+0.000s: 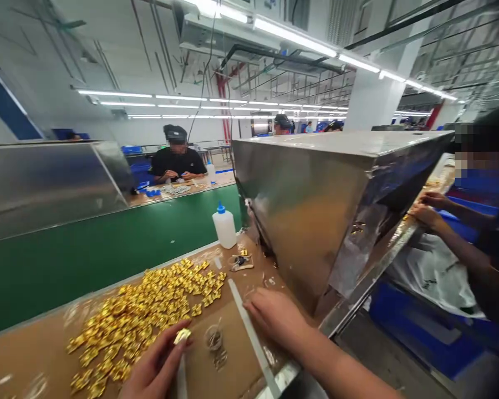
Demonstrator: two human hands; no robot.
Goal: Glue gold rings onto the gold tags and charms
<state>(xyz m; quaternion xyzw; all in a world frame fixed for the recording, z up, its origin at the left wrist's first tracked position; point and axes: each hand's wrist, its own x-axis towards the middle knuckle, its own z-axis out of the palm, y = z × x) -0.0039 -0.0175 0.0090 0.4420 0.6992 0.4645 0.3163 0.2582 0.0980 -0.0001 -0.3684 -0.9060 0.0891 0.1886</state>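
In the head view, my left hand pinches a small shiny gold piece between thumb and fingers. Beside it spreads a large heap of similar gold pieces on the brown-covered bench. My right hand rests low over the bench, right of a pale strip. Its fingers are drawn together, and whatever they may hold is hidden. Between my hands stands a small clear cup of tiny metal parts, with several more parts lying just in front of it.
A white bottle with blue cap stands at the bench's back edge, before a green conveyor belt. A big metal hood rises on the right. Co-workers sit across the belt and at far right.
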